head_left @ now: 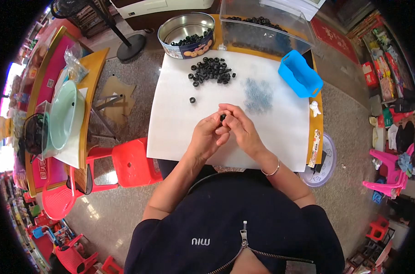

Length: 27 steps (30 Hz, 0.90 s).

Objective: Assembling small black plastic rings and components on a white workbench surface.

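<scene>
- The left hand and the right hand meet over the middle of the white sheet that covers the table; their fingertips pinch one small black ring-shaped part between them, both hands closed on it.
- The part is mostly hidden by the fingers, so which way its hole faces cannot be told; it is round, with no plain long axis.
- A heap of the same small black rings lies on the far part of the sheet, well apart from the hands, with one stray black ring lying flat between the heap and the left hand.
- A faint patch of tiny grey-blue pieces lies on the sheet just beyond the right hand.
- At the far edge stand a round metal tin holding more black rings and a clear plastic tub also holding them; a blue plastic basket sits at the far right corner.
- Bare sheet lies open to the left of the hands and toward the near edge, where the forearms cross it.
- A red plastic stool stands on the floor beside the table's left edge.
</scene>
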Motion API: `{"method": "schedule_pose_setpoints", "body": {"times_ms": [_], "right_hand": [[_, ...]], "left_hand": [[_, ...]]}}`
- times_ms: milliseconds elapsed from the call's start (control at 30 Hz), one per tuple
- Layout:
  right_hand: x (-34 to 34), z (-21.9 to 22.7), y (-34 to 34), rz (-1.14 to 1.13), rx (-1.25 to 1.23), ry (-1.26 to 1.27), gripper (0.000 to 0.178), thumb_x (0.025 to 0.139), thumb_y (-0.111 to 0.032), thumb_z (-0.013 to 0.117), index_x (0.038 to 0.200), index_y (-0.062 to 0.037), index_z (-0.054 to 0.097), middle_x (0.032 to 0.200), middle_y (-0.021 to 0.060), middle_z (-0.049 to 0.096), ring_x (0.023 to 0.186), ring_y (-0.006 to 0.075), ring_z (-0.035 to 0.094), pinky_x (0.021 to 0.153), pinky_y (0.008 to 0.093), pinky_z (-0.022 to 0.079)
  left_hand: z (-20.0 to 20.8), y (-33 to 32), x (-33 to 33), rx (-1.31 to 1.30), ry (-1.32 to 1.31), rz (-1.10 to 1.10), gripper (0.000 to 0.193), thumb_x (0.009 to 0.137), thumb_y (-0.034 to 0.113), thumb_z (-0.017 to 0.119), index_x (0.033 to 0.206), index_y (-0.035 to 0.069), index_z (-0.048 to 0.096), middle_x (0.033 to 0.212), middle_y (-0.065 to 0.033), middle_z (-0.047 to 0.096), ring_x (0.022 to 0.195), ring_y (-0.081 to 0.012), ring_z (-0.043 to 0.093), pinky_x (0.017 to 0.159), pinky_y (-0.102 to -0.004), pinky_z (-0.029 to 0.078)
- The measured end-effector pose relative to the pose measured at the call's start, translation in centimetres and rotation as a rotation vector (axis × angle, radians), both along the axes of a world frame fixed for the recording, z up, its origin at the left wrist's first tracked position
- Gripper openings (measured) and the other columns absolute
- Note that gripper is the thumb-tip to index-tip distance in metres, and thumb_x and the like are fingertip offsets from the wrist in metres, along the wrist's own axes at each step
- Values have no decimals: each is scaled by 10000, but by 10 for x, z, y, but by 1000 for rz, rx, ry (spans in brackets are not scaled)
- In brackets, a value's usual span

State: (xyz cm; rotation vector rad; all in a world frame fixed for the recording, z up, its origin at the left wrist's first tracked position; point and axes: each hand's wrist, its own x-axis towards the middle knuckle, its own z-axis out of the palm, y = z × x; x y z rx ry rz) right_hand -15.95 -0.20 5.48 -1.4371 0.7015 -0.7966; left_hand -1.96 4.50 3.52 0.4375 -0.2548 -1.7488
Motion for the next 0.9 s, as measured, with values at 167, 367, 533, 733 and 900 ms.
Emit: {"method": "schedule_pose_setpoints", "body": {"times_ms": [167,367,533,733,900], "right_hand": [[7,8,17,23,184,-146,347,1017,-199,362,1309,-14,388,1101,87,519,886,116,556,599,213,529],[5,8,12,18,261,-50,289,996,-168,423,1230,-7,476,1109,94,521,898,127,557,598,208,524],[-6,3,-4,-105,-453,119,207,881,-68,589,1076,-27,644,1040,71,590,926,157,547,749,259,490],[-15,13,-12,-116,-599,201,187,761,-29,665,941,-72,696,986,40,597,961,236,505,835,340,443],[-17,15,-10,-148,-619,220,195,758,-14,666,943,-71,692,987,47,598,955,245,506,823,344,443]], "left_hand": [[16,9,-17,63,-208,51,370,990,316,472,1108,-23,563,801,-27,537,543,-72,399,424,-198,321],[3,4,-17,114,-214,56,336,995,314,464,1077,6,569,767,-1,502,575,-74,409,479,-196,350],[0,6,-8,27,-127,21,340,965,322,536,1122,21,555,848,1,550,695,-89,472,588,-233,428],[3,6,-8,26,-164,4,354,965,280,544,1179,-2,559,871,-4,561,740,-90,501,628,-248,465],[9,8,-10,68,-222,42,329,972,193,528,1204,-39,548,899,-30,578,783,-98,541,696,-267,529]]}}
